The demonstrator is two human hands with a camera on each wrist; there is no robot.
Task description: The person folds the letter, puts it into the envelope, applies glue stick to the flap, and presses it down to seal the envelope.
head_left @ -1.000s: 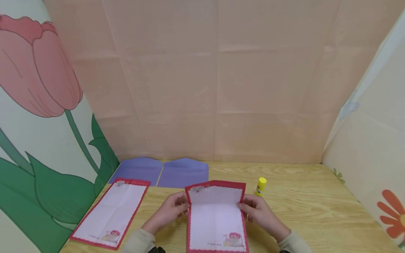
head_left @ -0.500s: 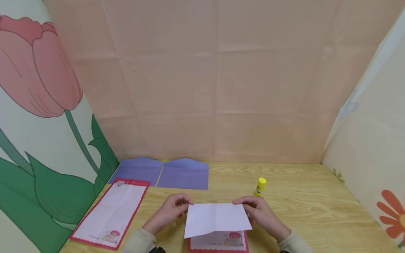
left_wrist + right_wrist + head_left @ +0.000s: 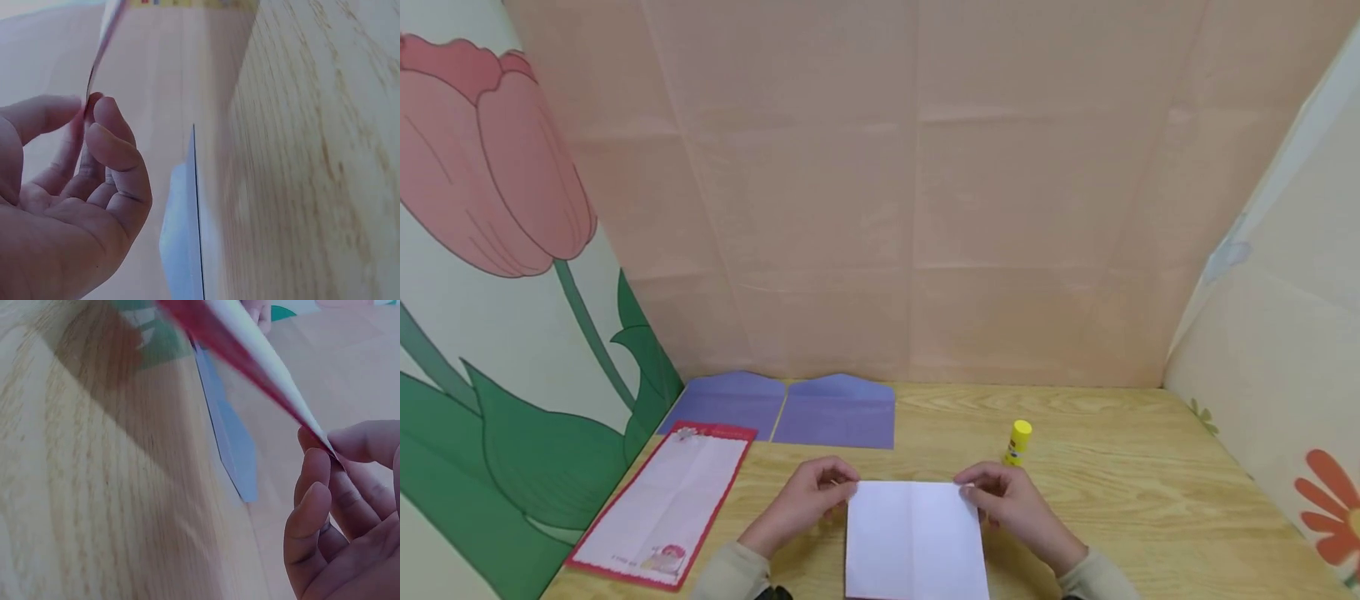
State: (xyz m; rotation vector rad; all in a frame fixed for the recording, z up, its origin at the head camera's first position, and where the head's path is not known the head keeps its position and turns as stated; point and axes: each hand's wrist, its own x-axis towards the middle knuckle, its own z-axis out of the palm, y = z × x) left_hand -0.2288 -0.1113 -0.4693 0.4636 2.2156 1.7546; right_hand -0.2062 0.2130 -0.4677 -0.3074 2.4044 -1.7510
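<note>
A sheet of letter paper, folded over with its plain white back facing up, is held in front of me at the near edge of the table. My left hand pinches its far left corner between thumb and fingers. At the far right corner, my right hand does the same. In the right wrist view the red-bordered face of the letter paper shows on its underside, and the thumb presses from above. The printed side is hidden in the head view.
A second red-bordered letter sheet lies flat on the left. Behind it are two purple envelopes, side by side with flaps unfolded. A yellow glue stick stands beyond my right hand. A pink-beige cloth backs the wooden table.
The far half of the letter sheet has come over toward me and down, covering the printed face. Both hands now pinch the folded edge. The other things stay put.
</note>
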